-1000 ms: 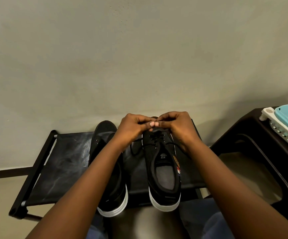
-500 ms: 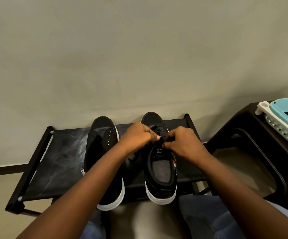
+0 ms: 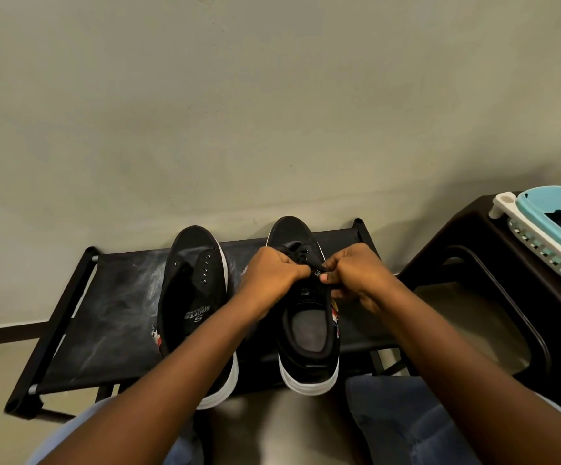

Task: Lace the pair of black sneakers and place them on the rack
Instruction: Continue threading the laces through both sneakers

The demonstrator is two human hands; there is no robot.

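Observation:
Two black sneakers with white soles stand side by side on a low black rack (image 3: 111,317), toes toward the wall. The left sneaker (image 3: 195,297) shows bare eyelets and no lace. The right sneaker (image 3: 309,337) carries a black lace (image 3: 301,253) through its eyelets. My left hand (image 3: 272,276) and my right hand (image 3: 356,273) sit over the right sneaker's tongue, fingers curled, each pinching the lace where they meet. The lace ends are hidden under my fingers.
A pale wall rises right behind the rack. A dark stool or side table (image 3: 507,297) stands at the right with a white and turquoise basket (image 3: 547,229) on top. My knees in blue jeans (image 3: 403,417) are below the rack's front edge.
My hands drew back from the toe end toward the tongue of the right sneaker, staying together on the lace. The camera tilted, so the rack sits lower in view.

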